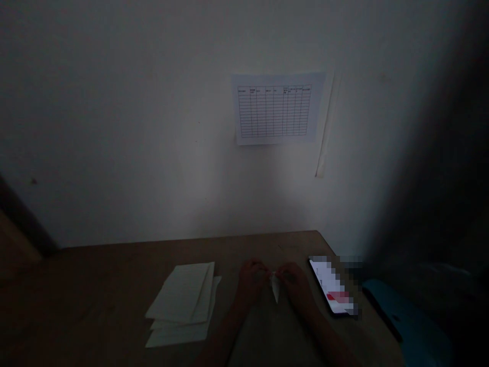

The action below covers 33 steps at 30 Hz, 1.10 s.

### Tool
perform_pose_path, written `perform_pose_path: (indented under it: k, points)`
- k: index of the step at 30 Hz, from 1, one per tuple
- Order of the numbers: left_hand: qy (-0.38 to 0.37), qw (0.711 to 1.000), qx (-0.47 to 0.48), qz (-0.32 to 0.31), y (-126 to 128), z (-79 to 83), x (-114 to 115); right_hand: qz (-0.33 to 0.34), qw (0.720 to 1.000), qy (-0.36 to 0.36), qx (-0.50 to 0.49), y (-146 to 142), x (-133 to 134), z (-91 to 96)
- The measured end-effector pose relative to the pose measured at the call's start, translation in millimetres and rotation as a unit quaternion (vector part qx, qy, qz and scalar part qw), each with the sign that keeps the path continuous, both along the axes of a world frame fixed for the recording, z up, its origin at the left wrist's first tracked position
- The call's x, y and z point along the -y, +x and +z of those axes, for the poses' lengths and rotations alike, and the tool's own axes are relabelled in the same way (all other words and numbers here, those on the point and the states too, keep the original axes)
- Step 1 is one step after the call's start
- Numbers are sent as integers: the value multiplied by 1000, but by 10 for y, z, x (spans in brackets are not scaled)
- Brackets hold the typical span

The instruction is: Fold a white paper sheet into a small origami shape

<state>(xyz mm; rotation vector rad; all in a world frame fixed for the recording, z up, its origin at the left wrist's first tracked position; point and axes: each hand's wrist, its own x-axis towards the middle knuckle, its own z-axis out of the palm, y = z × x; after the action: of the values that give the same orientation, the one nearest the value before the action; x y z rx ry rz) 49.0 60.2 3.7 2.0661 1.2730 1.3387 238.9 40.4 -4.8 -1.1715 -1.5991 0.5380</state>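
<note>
A small piece of folded white paper (275, 289), narrowing to a point toward me, is held between my two hands just above or on the table. On its left side my left hand (253, 274) pinches the upper edge with closed fingers. My right hand (291, 277) grips the same paper from the right, its fingers closed too. Dim light hides the exact folds and the fingertips. Left of my hands lies a loose stack of lined white paper sheets (183, 295), some of them askew.
A lit phone (330, 285), partly pixelated, lies near the right edge of the brown table (114, 265). Beyond that edge is a blue chair (408, 321). The white wall behind carries a printed table sheet (275, 109).
</note>
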Motion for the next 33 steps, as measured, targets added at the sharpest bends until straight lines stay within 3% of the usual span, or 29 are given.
perform_pose_path:
  k: [20, 27, 33]
  points:
    - [-44, 999, 16, -17, 14, -51, -35, 26, 1000, -13, -2, -30, 12, 17]
    - [-32, 999, 5, -27, 11, 15, -1, 24, 1000, -15, 2, -45, 40, 82]
    - [-26, 999, 1, -33, 9, 33, 15, 19, 1000, -17, 8, -41, 3, 10]
